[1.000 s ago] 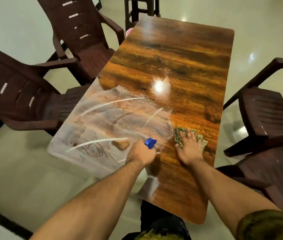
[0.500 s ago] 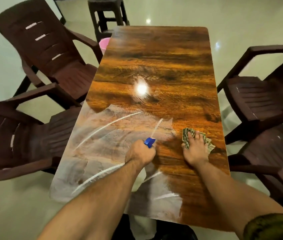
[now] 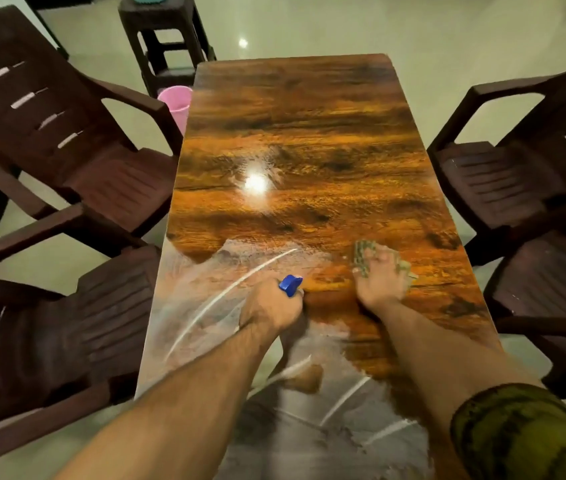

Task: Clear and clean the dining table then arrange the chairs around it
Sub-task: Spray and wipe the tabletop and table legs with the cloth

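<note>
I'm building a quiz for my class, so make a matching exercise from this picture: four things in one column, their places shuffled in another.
1 spray bottle
2 cloth
3 pink bucket
4 stool

A under the right hand
B past the table's far left corner
C in the left hand
D partly hidden behind the table's left edge

Pairs: 1-C, 2-A, 3-D, 4-B

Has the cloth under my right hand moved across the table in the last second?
Yes. The cloth under the right hand has slid left, away from the right edge of the table and the dark knot in the wood there.
</note>
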